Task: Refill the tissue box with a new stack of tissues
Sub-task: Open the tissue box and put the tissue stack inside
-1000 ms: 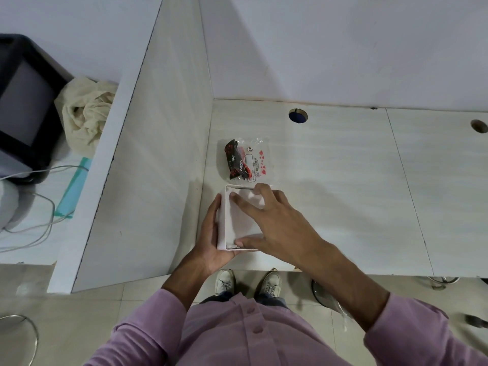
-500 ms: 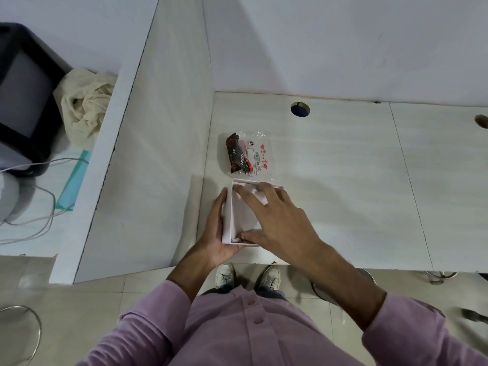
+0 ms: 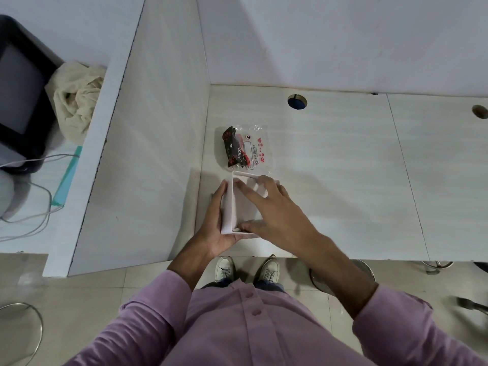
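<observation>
A white open-topped tissue box (image 3: 229,204) stands on the pale desk (image 3: 343,167) near its front edge, close to the left partition. My left hand (image 3: 215,220) holds the box's left wall from outside. My right hand (image 3: 274,210) lies over the open top with its fingers spread and reaching down inside, hiding most of the inside; white tissue shows between the fingers. Just behind the box lies a crumpled clear plastic wrapper (image 3: 247,147) with red and black print, flat on the desk.
A tall white partition (image 3: 148,154) rises left of the box and a white wall closes the back. Two round cable holes (image 3: 297,101) (image 3: 479,111) are near the back edge. Beyond the partition are a beige cloth (image 3: 76,101), a black monitor (image 3: 18,93) and cables.
The view has shifted slightly. Both hands stay on the box; the right hand's fingers have pressed a little deeper inside. The wrapper has not moved.
</observation>
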